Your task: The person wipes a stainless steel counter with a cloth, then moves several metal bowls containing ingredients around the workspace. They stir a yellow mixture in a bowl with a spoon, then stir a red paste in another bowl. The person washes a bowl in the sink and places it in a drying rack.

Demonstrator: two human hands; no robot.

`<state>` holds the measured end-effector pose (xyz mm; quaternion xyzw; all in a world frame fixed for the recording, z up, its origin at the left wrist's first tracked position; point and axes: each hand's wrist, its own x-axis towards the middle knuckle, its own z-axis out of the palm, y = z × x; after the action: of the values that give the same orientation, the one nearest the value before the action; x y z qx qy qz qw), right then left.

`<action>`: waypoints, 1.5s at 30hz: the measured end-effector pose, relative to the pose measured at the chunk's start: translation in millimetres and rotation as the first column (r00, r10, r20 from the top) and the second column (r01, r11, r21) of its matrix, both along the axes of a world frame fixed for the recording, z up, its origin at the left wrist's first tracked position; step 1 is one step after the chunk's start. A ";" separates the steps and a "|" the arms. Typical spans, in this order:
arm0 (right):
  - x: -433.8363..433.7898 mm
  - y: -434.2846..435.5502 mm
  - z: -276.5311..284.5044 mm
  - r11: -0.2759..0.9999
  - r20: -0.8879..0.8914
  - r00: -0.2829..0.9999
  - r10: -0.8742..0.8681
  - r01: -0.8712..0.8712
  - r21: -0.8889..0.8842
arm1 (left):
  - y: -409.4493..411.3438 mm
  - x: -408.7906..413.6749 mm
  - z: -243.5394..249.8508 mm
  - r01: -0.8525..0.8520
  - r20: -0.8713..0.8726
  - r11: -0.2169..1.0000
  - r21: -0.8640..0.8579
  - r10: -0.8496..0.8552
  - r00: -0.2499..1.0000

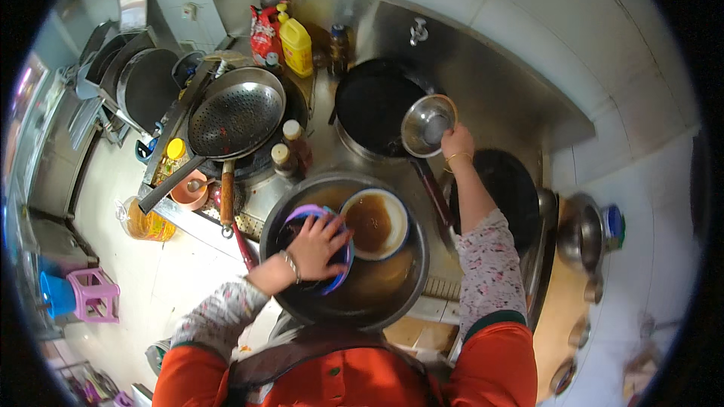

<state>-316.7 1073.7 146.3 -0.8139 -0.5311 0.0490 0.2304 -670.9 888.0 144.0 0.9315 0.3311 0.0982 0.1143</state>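
Note:
My right hand (457, 144) grips the rim of a small stainless steel bowl (430, 125), tilted above the right edge of a black wok (376, 104). In front of me is a large round metal basin (390, 308) with brownish liquid. My left hand (318, 246) lies with fingers spread over several stacked purple and blue rimmed bowls (305, 210) in its left part; whether it grips them cannot be told. Beside them, a white bowl with a blue rim (399, 220) holds brown liquid.
A perforated metal strainer (237, 113) rests on a pan at the left, its handle pointing towards me. Sauce bottles (291, 150) stand beside it. A yellow jug (296, 48) is at the back. Another dark wok (500, 198) lies under my right forearm. A tap (418, 32) is on the steel backsplash.

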 end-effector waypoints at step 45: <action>-22.0 -118.6 4.3 0.830 -0.730 0.633 0.257 -0.531 -0.168 | -72.2 18.5 9.5 -0.537 -0.146 0.741 -0.404 0.528 0.837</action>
<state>-338.7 955.2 150.6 -0.6263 -0.5576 0.4918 0.2344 -652.4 815.9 153.6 0.7504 0.5976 0.0412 0.2795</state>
